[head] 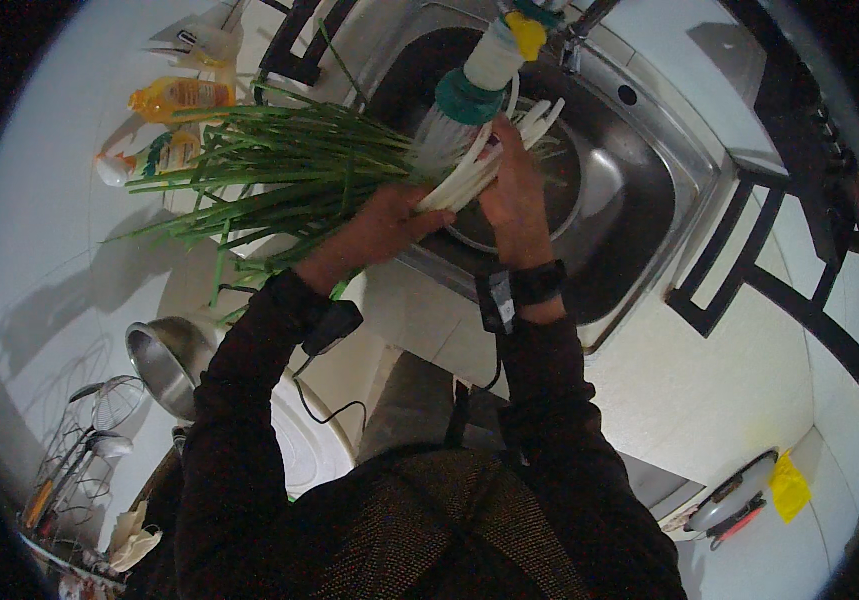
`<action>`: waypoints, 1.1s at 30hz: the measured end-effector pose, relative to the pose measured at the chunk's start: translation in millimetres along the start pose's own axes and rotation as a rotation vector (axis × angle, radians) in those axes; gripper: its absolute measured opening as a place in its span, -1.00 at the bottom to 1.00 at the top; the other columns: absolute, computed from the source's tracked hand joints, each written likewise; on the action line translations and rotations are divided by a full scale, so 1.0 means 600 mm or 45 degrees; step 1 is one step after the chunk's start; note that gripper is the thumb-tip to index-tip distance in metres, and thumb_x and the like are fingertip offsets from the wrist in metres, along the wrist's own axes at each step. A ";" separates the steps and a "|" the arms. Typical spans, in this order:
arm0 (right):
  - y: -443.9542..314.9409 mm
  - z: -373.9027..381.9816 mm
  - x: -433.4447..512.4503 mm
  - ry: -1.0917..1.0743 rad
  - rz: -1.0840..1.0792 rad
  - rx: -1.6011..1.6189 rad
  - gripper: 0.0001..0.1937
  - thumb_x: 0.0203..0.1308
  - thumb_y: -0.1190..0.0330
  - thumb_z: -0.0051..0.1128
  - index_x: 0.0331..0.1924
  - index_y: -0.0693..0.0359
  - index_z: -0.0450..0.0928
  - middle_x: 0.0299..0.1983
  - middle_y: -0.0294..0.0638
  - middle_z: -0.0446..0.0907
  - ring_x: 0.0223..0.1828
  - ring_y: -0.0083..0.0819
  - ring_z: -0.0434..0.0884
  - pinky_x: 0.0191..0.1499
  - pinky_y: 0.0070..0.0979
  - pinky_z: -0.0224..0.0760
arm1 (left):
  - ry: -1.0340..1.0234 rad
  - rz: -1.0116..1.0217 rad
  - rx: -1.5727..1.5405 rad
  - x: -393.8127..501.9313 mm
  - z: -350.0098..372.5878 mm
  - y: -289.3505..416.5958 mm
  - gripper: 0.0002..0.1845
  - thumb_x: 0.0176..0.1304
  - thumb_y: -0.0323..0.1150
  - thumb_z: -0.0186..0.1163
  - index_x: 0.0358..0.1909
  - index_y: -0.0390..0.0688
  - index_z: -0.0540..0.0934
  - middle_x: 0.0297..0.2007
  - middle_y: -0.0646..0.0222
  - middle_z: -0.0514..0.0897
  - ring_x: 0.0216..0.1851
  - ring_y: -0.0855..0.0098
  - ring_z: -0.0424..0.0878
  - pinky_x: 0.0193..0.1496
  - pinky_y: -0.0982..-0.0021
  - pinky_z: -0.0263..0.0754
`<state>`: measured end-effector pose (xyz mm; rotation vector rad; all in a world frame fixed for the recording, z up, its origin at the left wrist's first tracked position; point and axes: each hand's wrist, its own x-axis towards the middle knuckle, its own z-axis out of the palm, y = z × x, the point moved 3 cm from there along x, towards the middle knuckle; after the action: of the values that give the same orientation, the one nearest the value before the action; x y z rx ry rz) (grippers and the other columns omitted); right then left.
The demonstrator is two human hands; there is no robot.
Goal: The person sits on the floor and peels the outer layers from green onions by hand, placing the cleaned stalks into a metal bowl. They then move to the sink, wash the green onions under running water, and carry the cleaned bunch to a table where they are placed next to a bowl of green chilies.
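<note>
Both my hands hold a bunch of green onions over a stainless-steel sink. My left hand grips the bunch from below, near where the green leaves turn white. Farther along, my right hand has its fingers around the white stalks, close to the root ends. Water sprays from a green-and-white faucet head onto the stalks between my hands. The long leaves spread left, past the sink's edge. Part of the stalks is hidden behind my fingers.
Bottles, one of them orange, stand at the left wall. A metal bowl and a wire rack with utensils are lower left. Black metal frames lie right of the sink. A yellow piece is lower right.
</note>
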<state>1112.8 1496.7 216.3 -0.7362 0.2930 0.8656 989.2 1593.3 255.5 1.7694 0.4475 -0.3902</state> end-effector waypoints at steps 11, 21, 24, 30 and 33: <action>-0.003 -0.012 -0.011 -0.110 -0.428 -1.046 -0.75 0.23 0.35 0.07 -0.07 0.30 0.48 -0.28 -0.26 0.57 -0.18 -0.41 0.55 -0.09 -0.41 0.42 | 0.249 0.105 0.343 -0.010 -0.005 0.017 -0.67 0.23 -0.13 0.15 -0.20 -0.22 0.55 -0.55 0.07 0.56 -0.51 0.15 0.55 -0.41 0.23 0.40; 0.005 -0.007 0.005 0.095 -0.138 -0.064 -0.86 0.19 0.39 0.08 -0.31 0.33 0.47 -0.43 -0.20 0.54 -0.35 -0.35 0.56 -0.24 -0.41 0.46 | 0.393 0.154 0.789 -0.008 0.009 0.013 -0.65 0.21 -0.05 0.12 -0.34 -0.17 0.50 -0.62 0.10 0.55 -0.55 0.03 0.56 -0.51 0.10 0.40; -0.007 0.001 -0.007 0.119 -0.155 -0.176 -0.84 0.18 0.39 0.09 -0.26 0.34 0.46 -0.45 -0.21 0.53 -0.34 -0.37 0.56 -0.23 -0.42 0.45 | 0.406 0.123 0.790 -0.010 0.010 0.010 -0.66 0.20 -0.07 0.13 -0.36 -0.18 0.50 -0.65 0.09 0.53 -0.56 0.03 0.55 -0.53 0.10 0.39; -0.004 0.012 -0.019 -0.119 -0.223 -0.377 -0.80 0.20 0.36 0.10 -0.22 0.33 0.46 -0.40 -0.20 0.55 -0.30 -0.42 0.59 -0.24 -0.43 0.47 | 0.517 0.227 0.804 -0.017 0.008 0.006 -0.66 0.19 -0.06 0.14 -0.38 -0.18 0.49 -0.62 0.10 0.54 -0.57 0.04 0.54 -0.54 0.09 0.39; 0.008 0.002 -0.009 0.070 -0.084 -0.406 -0.80 0.17 0.36 0.11 -0.22 0.32 0.46 -0.38 -0.20 0.58 -0.33 -0.44 0.59 -0.30 -0.50 0.46 | 0.503 0.236 0.792 -0.021 0.013 0.005 -0.67 0.19 -0.07 0.14 -0.38 -0.17 0.49 -0.61 0.11 0.55 -0.56 0.03 0.55 -0.53 0.10 0.40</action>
<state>1105.7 1496.4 217.3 -1.0613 0.1793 0.8392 979.5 1583.9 262.0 2.4901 0.4612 -0.0364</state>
